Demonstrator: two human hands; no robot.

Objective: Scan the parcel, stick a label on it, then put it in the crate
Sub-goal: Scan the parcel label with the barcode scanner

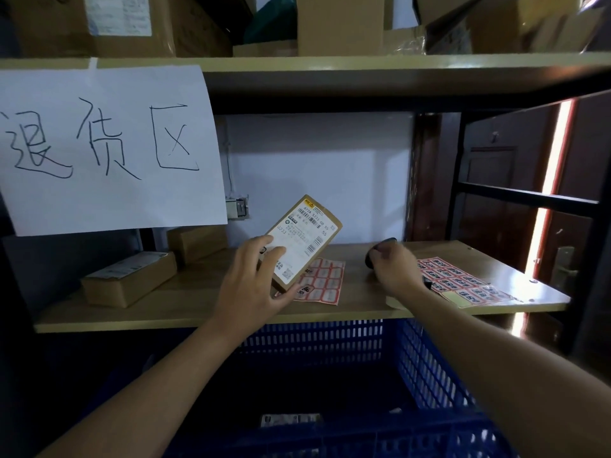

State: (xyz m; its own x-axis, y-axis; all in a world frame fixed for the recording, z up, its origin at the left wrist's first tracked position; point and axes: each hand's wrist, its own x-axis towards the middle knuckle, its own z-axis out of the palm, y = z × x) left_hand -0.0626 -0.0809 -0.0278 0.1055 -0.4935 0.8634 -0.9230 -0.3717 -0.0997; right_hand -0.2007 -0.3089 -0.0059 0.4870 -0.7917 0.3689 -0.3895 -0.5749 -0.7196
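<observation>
My left hand (256,276) holds a small cardboard parcel (305,239) tilted up above the wooden shelf (185,302), its white shipping label facing me. My right hand (393,267) is closed around a dark handheld scanner (380,251) just right of the parcel, low over the shelf. One red label sheet (322,284) lies on the shelf under the parcel, and another red label sheet (456,280) lies to the right of my right hand. A blue plastic crate (426,368) stands below the shelf in front of me, with a labelled item at its bottom.
Two more cardboard boxes, one (129,279) and one (196,242), sit at the shelf's left. A white handwritten paper sign (109,147) hangs from the upper shelf. Several cartons fill the top shelf. The black metal rack frame (529,195) stands at the right.
</observation>
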